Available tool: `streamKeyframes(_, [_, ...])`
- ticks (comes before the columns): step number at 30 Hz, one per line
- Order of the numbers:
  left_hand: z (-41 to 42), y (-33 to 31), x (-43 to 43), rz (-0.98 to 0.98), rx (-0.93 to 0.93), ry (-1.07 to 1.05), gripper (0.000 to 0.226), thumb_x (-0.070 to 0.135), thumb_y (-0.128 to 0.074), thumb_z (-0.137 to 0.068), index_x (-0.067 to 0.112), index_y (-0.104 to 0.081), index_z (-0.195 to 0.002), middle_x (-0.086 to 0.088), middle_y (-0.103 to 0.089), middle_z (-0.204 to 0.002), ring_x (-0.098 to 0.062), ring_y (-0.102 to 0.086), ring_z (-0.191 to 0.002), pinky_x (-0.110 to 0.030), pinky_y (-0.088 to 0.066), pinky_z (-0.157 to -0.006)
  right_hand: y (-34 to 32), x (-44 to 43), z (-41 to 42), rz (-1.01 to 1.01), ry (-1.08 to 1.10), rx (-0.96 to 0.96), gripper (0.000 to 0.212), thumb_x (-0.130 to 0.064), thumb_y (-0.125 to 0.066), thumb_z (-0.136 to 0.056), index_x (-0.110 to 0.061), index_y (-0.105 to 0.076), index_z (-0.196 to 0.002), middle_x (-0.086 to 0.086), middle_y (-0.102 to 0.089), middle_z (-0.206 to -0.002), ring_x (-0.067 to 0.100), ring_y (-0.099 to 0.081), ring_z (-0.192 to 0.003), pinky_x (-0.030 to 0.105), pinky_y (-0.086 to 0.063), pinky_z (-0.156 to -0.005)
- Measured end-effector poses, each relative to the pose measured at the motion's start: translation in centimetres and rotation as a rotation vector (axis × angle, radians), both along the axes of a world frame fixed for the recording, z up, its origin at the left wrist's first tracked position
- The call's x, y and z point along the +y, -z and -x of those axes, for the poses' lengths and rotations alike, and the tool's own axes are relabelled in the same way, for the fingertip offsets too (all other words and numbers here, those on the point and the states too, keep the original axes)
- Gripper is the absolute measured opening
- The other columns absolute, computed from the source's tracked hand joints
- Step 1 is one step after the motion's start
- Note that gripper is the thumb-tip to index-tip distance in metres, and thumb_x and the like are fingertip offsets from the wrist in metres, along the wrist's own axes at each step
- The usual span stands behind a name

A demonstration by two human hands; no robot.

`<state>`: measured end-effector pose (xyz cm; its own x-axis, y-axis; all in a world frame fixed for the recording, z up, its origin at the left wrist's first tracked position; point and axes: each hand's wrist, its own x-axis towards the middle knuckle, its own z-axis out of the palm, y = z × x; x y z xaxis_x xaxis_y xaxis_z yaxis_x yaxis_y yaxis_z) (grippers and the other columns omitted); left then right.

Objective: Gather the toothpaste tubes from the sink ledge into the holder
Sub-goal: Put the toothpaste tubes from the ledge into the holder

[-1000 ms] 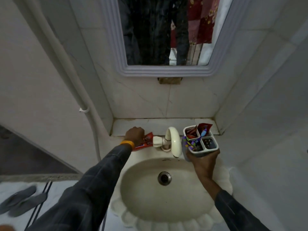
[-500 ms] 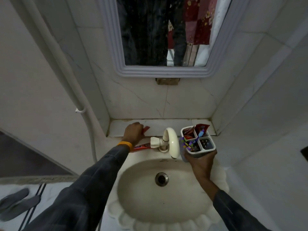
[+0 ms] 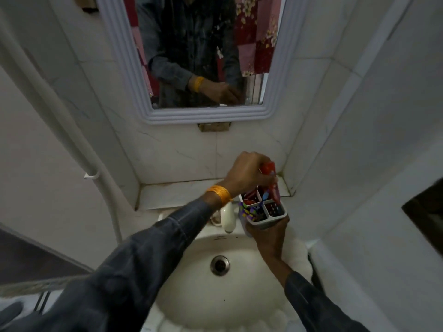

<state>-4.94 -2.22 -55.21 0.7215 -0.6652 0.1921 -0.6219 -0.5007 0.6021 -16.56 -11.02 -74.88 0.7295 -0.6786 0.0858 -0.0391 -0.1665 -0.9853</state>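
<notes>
My left hand (image 3: 247, 172) grips a red toothpaste tube (image 3: 273, 185) upright, its lower end dipping into the back right compartment of the white four-part holder (image 3: 266, 221). My right hand (image 3: 269, 238) holds that holder from below, above the right side of the basin. Other red tubes stand in the back left compartment, and colourful toothbrushes fill the front left one. The sink ledge (image 3: 177, 194) behind the tap shows no tube; my left arm hides part of it.
A white tap (image 3: 227, 218) sits behind the basin (image 3: 215, 283), under my left wrist. A mirror (image 3: 203, 51) hangs above on the tiled wall. A white pipe (image 3: 72, 140) runs down the left wall. Walls close in on both sides.
My left hand lifted the red tube off the ledge left of the tap and carried it right, over the holder. The right hand kept hold of the holder.
</notes>
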Motion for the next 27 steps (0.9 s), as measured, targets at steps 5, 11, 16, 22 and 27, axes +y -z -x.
streamKeyframes(5, [1.9,4.0,-4.3,-0.217,-0.083,0.009,0.012,0.021,-0.073,-0.08,0.01,-0.071,-0.082,-0.014,-0.074,-0.087,-0.034,-0.066,-0.084,-0.033,-0.049,-0.071,0.4,-0.7,0.3,0.074,-0.022,-0.026,0.109,0.001,-0.103,-0.053,0.007,-0.041,-0.142,0.006,-0.055,-0.134,-0.029,-0.05,-0.117,-0.004,-0.043,-0.091])
streamKeyframes(11, [1.2,6.3,-4.8,-0.308,-0.162,-0.026,0.014,0.027,-0.073,-0.081,0.013,-0.07,-0.081,-0.01,-0.073,-0.089,-0.032,-0.066,-0.084,-0.033,-0.049,-0.068,0.9,-1.1,0.4,0.061,-0.036,0.006,0.112,-0.006,-0.103,-0.056,-0.002,-0.038,-0.147,0.012,-0.056,-0.145,-0.021,-0.052,-0.125,0.001,-0.045,-0.097])
streamKeyframes(16, [-1.1,4.9,-0.8,-0.04,0.008,-0.139,0.021,0.037,-0.077,-0.079,0.017,-0.073,-0.079,-0.002,-0.074,-0.081,-0.017,-0.064,-0.072,-0.028,-0.049,-0.065,0.7,-1.5,0.1,-0.026,-0.007,0.005,0.108,-0.005,-0.104,-0.054,-0.01,-0.046,-0.145,0.007,-0.066,-0.139,0.011,-0.068,-0.125,0.033,-0.062,-0.099])
streamKeyframes(22, [-5.6,12.1,13.6,-0.347,0.206,-0.498,0.024,0.029,-0.078,-0.079,0.011,-0.071,-0.093,-0.01,-0.073,-0.099,-0.027,-0.067,-0.092,-0.033,-0.052,-0.079,0.7,-1.0,0.2,-0.025,-0.005,0.019,0.113,-0.014,-0.107,-0.053,-0.015,-0.044,-0.147,0.004,-0.064,-0.143,0.017,-0.065,-0.13,0.047,-0.056,-0.109])
streamKeyframes(27, [-3.1,18.5,16.7,-0.638,0.263,-0.413,0.033,0.035,-0.079,-0.074,0.018,-0.069,-0.101,-0.006,-0.069,-0.106,-0.028,-0.066,-0.097,-0.033,-0.053,-0.084,0.8,-0.6,0.2,-0.008,-0.001,0.021,0.113,-0.008,-0.105,-0.054,-0.011,-0.04,-0.147,0.005,-0.061,-0.145,0.013,-0.062,-0.131,0.022,-0.053,-0.107])
